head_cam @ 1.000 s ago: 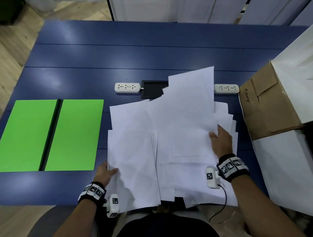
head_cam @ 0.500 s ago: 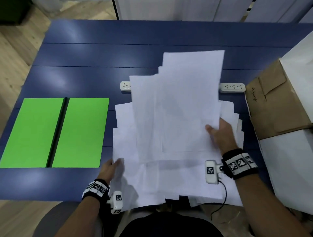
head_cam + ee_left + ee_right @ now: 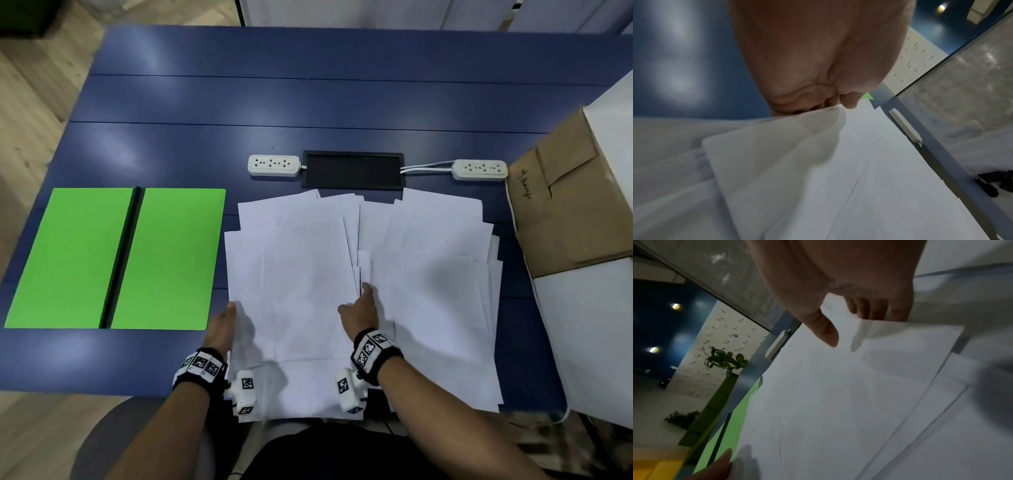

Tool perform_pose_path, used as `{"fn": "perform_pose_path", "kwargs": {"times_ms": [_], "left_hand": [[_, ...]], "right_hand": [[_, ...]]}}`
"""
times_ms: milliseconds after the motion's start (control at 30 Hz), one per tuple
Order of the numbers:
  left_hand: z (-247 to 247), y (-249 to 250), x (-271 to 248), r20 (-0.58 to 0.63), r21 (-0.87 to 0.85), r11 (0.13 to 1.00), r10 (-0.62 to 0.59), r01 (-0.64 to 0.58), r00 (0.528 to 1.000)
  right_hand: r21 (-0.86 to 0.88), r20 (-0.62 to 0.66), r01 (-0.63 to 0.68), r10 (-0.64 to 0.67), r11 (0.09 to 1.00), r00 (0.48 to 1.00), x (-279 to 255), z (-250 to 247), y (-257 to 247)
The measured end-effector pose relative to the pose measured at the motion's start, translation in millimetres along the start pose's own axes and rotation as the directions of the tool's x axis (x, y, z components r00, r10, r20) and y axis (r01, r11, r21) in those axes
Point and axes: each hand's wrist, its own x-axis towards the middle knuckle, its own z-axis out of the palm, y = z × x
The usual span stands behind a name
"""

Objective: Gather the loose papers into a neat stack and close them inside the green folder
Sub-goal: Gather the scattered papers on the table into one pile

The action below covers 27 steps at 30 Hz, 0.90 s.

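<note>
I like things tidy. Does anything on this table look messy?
Yes. The white papers are fanned out crookedly in the middle of the blue table, with some hanging over its near edge. The green folder lies open and has no papers in it.

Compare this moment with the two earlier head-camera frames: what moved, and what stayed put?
The batch of sheets that the right hand had raised now lies flat on the papers. That hand has shifted leftward to the batch's right edge. The left hand keeps its grip at the pile's left edge. The green folder stays open, unmoved.
</note>
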Motion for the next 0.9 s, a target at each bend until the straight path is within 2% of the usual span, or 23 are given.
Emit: {"fn": "perform_pose_path", "kwargs": {"times_ms": [33, 100, 167, 300, 367, 467, 567, 667, 700, 767, 833, 900], "left_hand": [[1, -3, 2, -0.010, 0.036, 0.998, 0.046, -0.046, 0.999], [4, -7, 5, 0.006, 0.086, 0.989, 0.124, -0.125, 0.992], [6, -8, 7, 0.021, 0.135, 0.979, 0.154, -0.156, 0.988], [5, -7, 10, 0.057, 0.190, 0.967, 0.160, -0.168, 0.985], [4, -7, 10, 0.070, 0.169, 0.973, 0.148, -0.158, 0.986], [2, -7, 11, 0.097, 0.069, 0.989, 0.122, -0.129, 0.988], [-1, -11, 14, 0.142, 0.033, 0.993, 0.106, -0.112, 0.984], [-1, -16, 19, 0.113, 0.164, 0.975, 0.132, -0.149, 0.985], [-1, -17, 20, 0.090, 0.197, 0.968, 0.138, -0.153, 0.986], [1, -16, 19, 0.074, 0.232, 0.960, 0.142, -0.156, 0.987], [1, -15, 16, 0.061, 0.245, 0.958, 0.138, -0.149, 0.988], [-1, -16, 17, 0.080, 0.244, 0.957, 0.143, -0.159, 0.986]], "right_hand": [[-0.031, -0.030, 0.012, -0.013, 0.999, 0.999, -1, 5, -1], [-0.091, 0.006, 0.048, -0.047, 0.995, 0.999, -6, 13, -6], [-0.177, 0.064, 0.063, -0.052, 0.982, 0.997, -10, 20, -11], [-0.235, 0.031, -0.007, 0.015, 0.972, 0.999, -11, 21, -15], [-0.265, 0.130, 0.049, -0.014, 0.963, 0.991, -14, 24, -15], [-0.246, 0.296, 0.169, -0.092, 0.954, 0.951, -11, 33, -14], [-0.236, 0.396, 0.221, -0.114, 0.946, 0.911, -4, 33, -12], [-0.133, 0.429, 0.256, -0.178, 0.957, 0.886, 0, 28, -10], [-0.071, 0.390, 0.258, -0.211, 0.964, 0.896, 3, 24, -8], [0.038, 0.186, 0.261, -0.263, 0.965, 0.947, 11, 5, -1], [-0.044, -0.116, 0.276, -0.279, 0.960, 0.953, 25, -29, 15], [-0.243, -0.335, 0.125, -0.204, 0.962, 0.920, 39, -75, 35]]}}
